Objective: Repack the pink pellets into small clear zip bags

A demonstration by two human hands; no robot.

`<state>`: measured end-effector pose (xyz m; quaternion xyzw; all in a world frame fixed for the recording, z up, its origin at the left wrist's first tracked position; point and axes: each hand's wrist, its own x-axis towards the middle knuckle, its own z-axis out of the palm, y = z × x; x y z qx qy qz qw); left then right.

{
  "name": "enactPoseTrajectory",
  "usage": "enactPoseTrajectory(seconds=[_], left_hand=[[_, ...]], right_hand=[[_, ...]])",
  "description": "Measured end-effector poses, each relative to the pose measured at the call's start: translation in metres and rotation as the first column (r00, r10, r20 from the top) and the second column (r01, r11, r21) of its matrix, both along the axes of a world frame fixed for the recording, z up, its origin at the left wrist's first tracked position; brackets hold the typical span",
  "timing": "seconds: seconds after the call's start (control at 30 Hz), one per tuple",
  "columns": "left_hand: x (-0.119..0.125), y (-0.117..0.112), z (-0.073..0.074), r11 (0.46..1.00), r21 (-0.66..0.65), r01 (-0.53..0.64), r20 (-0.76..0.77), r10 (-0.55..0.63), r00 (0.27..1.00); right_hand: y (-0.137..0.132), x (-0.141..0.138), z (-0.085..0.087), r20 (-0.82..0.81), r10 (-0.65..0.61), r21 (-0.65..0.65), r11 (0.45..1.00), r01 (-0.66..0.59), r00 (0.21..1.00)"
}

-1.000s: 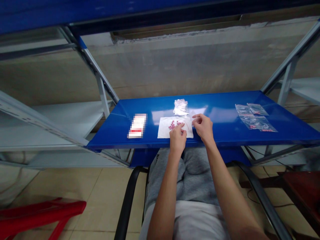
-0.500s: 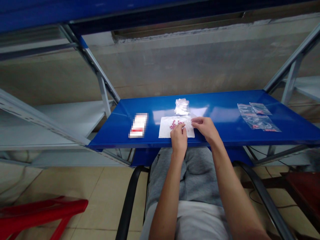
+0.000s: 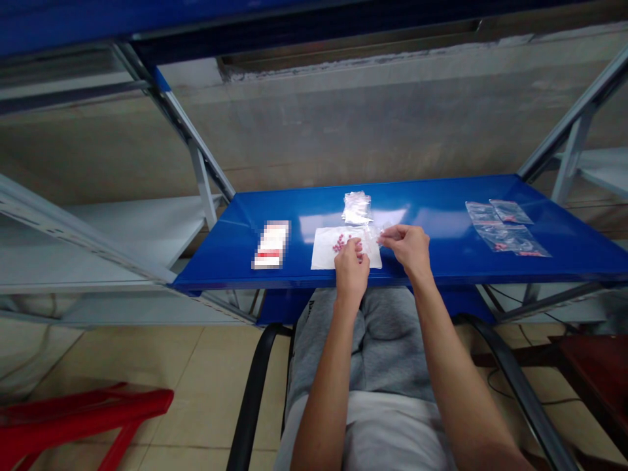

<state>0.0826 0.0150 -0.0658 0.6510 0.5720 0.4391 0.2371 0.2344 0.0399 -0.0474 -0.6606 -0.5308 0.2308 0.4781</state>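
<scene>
Head view, hands, blue shelf, clear bags

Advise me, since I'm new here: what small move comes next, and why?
Probably ease the clear plastic bag pinched by the right hand toward the left hand: its fingers are among the small red pieces on the white sheet, and the bag sits just beside them.

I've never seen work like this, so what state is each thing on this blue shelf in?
White rectangular sheet: flat on the blue steel shelf.
Small round red beads: loose, clustered on the sheet.
Left hand: fingertips on the sheet, beside the beads.
Right hand: pinching a small clear plastic bag.
Crumpled clear plastic bundle: piled behind the sheet.
</scene>
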Motion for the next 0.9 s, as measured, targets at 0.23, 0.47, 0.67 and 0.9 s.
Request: enactPoseTrajectory(seconds=[0.23,0.47,0.67,0.9], left_hand=[[0.000,0.001,-0.001,1.000,-0.007,0.003,-0.026,-0.003,1.000],[0.000,0.003,-0.005,1.000,0.013,0.020,-0.046,-0.019,0.999],[0.001,0.000,-0.002,0.999,0.030,0.035,-0.059,-0.033,0.998],[0.004,-0.002,-0.001,0.997,0.052,0.055,-0.139,-0.047,0.989]], right_hand=[[0.003,-0.004,0.005,0.171,-0.027,0.024,0.999,0.023,0.985],[0.007,-0.008,-0.007,0.120,-0.034,0.015,0.999,0.033,0.992],[0.005,-0.012,-0.020,-0.021,-0.059,0.020,0.998,0.059,0.998],[0.006,-0.013,-0.028,-0.169,-0.106,0.027,0.993,0.112,0.980]])
